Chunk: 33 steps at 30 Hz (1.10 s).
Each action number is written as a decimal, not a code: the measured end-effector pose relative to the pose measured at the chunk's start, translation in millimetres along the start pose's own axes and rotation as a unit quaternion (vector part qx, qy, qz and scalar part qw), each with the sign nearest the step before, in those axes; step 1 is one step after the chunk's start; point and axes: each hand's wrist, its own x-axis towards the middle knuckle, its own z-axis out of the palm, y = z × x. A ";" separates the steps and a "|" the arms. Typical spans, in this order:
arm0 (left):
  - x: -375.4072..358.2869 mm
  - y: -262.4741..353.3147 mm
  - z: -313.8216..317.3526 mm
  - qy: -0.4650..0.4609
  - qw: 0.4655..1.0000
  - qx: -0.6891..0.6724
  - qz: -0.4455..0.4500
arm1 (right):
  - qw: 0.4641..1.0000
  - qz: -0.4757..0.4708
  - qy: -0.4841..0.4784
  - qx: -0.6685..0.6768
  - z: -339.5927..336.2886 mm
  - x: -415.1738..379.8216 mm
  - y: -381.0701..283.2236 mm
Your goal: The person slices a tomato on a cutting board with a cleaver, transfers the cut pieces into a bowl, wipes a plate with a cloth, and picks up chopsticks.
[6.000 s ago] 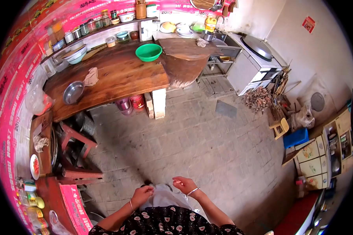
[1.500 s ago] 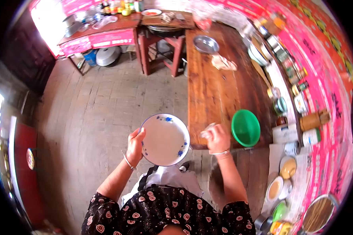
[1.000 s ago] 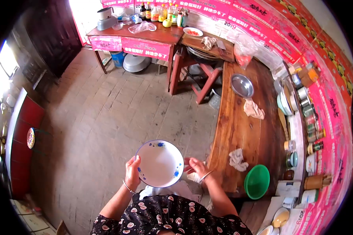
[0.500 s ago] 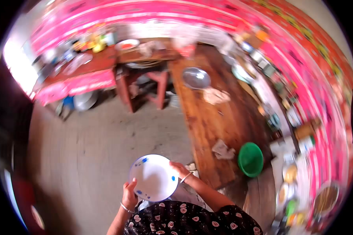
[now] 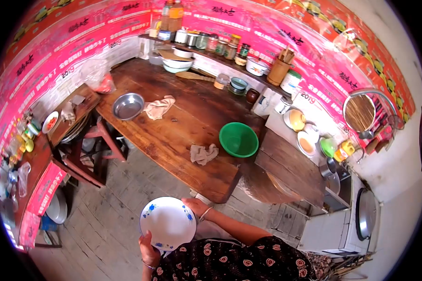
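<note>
A white enamel basin (image 5: 168, 224) with blue flowers on its inner side is held level in front of my body. My left hand (image 5: 148, 250) grips its near left rim, thumb over the edge. At the right rim, my right hand (image 5: 197, 207) is closed on it, with the fingers partly hidden. The basin's inside looks bare. Beyond it is the wooden table (image 5: 183, 140), carrying a green plastic basin (image 5: 238, 139), a crumpled beige cloth (image 5: 203, 153), a metal basin (image 5: 128, 106) and a pinkish cloth (image 5: 159, 107).
A shelf (image 5: 211, 50) with several jars and bottles runs along the back wall. A red stool-like stand (image 5: 98, 150) is left of the table. Wooden boards (image 5: 290, 161) lie at right, near a white tiled stove (image 5: 323, 234). A side table (image 5: 35, 182) stands far left.
My view has swung to the right, bringing the stove and the right wall into sight. The white basin stays in both hands.
</note>
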 end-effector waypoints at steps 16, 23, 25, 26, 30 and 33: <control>86.7 -15.0 204.6 0.035 0.995 -0.089 0.013 | 0.884 -0.142 0.445 0.020 -429.6 11.3 -182.9; 127.5 -16.6 305.2 0.050 0.998 -0.023 0.001 | 0.796 -0.195 0.571 -0.057 -617.1 63.3 -269.3; 135.4 -15.7 326.1 0.053 0.998 -0.024 0.005 | 0.772 -0.201 0.601 -0.054 -662.2 79.6 -289.0; 138.7 -14.1 333.6 0.054 0.998 -0.023 0.007 | 0.755 -0.205 0.619 -0.068 -680.9 85.9 -299.8; 148.5 -13.2 338.2 0.089 0.994 -0.006 -0.060 | 0.670 -0.204 0.670 -0.246 -763.6 113.9 -323.6; 148.3 -10.4 354.3 0.114 0.992 -0.021 -0.043 | 0.617 -0.129 0.705 -0.325 -780.2 124.0 -356.3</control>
